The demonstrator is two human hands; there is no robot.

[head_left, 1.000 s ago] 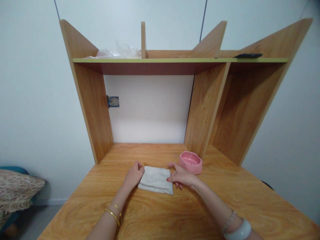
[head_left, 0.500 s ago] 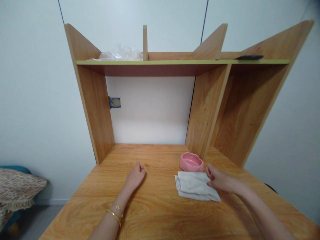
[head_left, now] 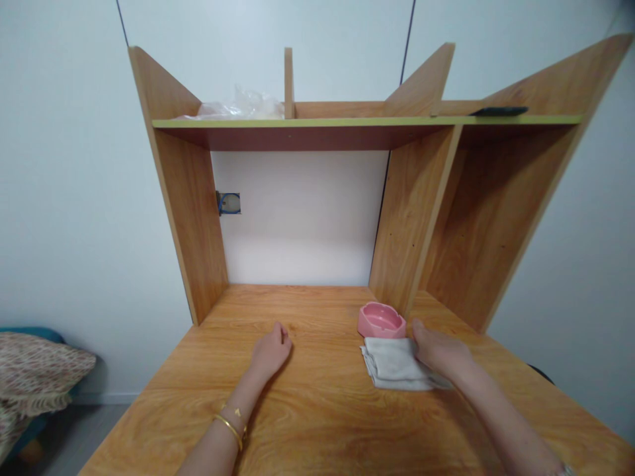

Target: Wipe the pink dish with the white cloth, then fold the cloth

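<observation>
A folded white cloth (head_left: 391, 363) lies on the wooden desk (head_left: 317, 410), just in front of a pink bowl (head_left: 381, 320). My right hand (head_left: 439, 350) rests on the cloth's right edge, fingers over it. My left hand (head_left: 270, 349) lies on the bare desk to the left, loosely curled and holding nothing. A gold bracelet sits on my left wrist.
The desk carries a wooden hutch with an upright divider (head_left: 407, 218) just behind the bowl. On the top shelf (head_left: 367, 122) lie a clear plastic bag (head_left: 238, 106) and a dark flat object (head_left: 499, 111). A patterned cushion (head_left: 34, 370) is at the far left.
My right hand slid the cloth from the desk's middle to the right, beside the bowl. My left hand let go of the cloth and stayed in place.
</observation>
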